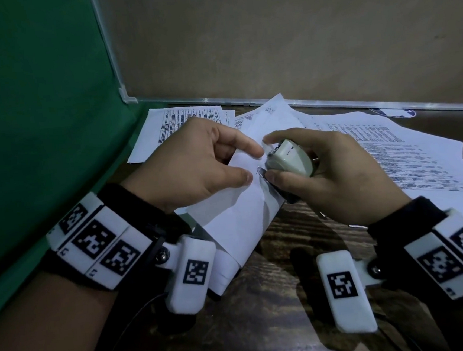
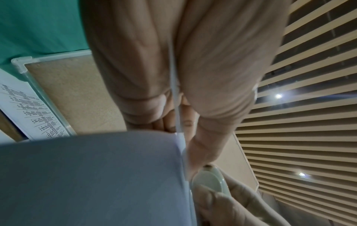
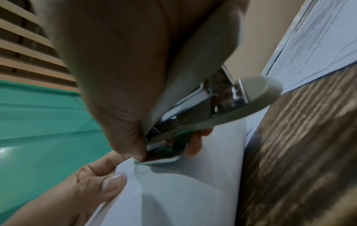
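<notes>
left hand [image 1: 195, 162] pinching paper [image 1: 237, 217], right hand [image 1: 335, 176] gripping stapler [image 1: 289, 158]

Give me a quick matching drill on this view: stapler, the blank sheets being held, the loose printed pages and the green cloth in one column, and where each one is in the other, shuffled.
Things:
1. stapler
2. blank sheets
3. printed pages
4. green cloth

Places:
A. spread out on the wooden table
B. gripped in the right hand
C. fills the left side of the head view
D. pinched near a corner by the left hand

Pairs: 1-B, 2-D, 3-A, 4-C.
</notes>
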Tool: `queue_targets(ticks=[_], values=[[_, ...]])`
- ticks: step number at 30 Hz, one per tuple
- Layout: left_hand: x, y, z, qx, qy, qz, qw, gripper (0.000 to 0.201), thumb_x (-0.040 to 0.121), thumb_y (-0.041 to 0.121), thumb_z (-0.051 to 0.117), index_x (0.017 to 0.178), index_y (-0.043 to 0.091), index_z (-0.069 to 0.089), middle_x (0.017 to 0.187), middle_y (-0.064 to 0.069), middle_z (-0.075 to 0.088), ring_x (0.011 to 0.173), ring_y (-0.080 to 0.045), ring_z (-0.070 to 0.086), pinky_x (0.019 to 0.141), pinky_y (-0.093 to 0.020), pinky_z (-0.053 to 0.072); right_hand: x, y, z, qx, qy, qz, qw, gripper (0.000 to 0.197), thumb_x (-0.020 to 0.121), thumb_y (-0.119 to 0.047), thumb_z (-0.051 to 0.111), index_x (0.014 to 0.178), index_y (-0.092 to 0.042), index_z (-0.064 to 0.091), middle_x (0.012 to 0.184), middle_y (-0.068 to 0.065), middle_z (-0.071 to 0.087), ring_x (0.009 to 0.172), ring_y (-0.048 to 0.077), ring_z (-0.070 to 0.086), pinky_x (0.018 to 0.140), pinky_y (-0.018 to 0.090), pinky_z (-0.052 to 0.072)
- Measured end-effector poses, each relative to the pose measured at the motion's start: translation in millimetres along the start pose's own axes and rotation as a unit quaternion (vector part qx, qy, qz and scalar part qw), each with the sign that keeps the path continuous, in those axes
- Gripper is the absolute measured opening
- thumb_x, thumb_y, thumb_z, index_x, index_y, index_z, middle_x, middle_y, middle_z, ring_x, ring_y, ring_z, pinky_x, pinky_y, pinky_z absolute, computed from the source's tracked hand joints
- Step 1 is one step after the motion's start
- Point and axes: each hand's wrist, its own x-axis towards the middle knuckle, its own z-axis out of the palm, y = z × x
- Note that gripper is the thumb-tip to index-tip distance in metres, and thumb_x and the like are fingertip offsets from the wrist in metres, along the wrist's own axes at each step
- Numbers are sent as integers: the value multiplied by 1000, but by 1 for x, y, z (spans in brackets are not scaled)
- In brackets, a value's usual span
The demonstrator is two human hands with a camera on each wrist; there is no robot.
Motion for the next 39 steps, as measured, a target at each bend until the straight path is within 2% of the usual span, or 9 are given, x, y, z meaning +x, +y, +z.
queue_targets(ticks=[5,10,17,21,23,27,32,36,39], values=[[1,-1,1,0,-3,5,1000,31,84,-4,79,107,17,79,68,6,74,57,-6,59,65,-25,47,-1,1,0,15,-8,13,1000,39,85,-46,77,121,-32,70,91,-9,76,79,11,74,73,43,62],[0,1,-1,14,-9,17,1000,29,87,-8,75,109,11,77,47,17,57,43,3,47,52,-9,37,-1,-3,-1,80,-17,44,996,34,86,-33,81,119,-31,72,75,-12,74,60,5,68,57,17,49],[0,0,-6,48,-16,35,998,31,86,-8,75,109,14,78,47,19,55,43,3,46,52,-11,37,-1,-11,-1,193,-27,49,980,29,91,-15,77,118,-27,73,86,3,76,75,21,73,63,32,60],[1,-5,-11,70,-2,22,997,35,83,0,79,104,27,81,55,7,58,53,-12,41,60,-25,34,1,-16,-8,295,17,45,954,26,93,-10,72,116,-22,73,74,3,69,62,18,64,55,28,55],[2,-5,-13,51,8,23,998,34,83,2,79,104,28,81,63,-6,58,58,-20,39,62,-29,34,0,-14,-9,250,26,46,967,27,92,-11,73,114,-27,74,72,-3,72,61,13,66,54,25,54],[2,-5,-14,32,18,35,999,32,81,4,80,104,25,81,65,1,65,59,-14,45,64,-25,36,-1,-11,-2,131,0,48,990,33,85,-24,83,116,-32,73,81,1,78,67,22,74,65,40,62],[0,0,-10,32,19,41,998,31,83,-3,81,108,16,80,64,15,72,55,6,61,59,-10,45,-3,-16,-3,93,-19,43,995,43,85,-26,81,126,-34,69,78,-8,78,61,13,74,61,21,55],[-2,3,-7,32,15,47,998,32,82,1,84,107,21,81,90,5,82,85,-12,78,83,-36,61,-3,-17,-1,83,-24,52,995,53,85,-28,81,135,-33,66,76,-13,77,61,4,72,57,9,47],[-2,3,-8,31,20,42,998,32,82,1,83,107,23,81,90,7,82,84,-11,78,81,-34,60,-3,-17,0,82,-20,45,995,57,84,-30,81,138,-31,65,80,-11,78,67,4,73,61,12,50]])
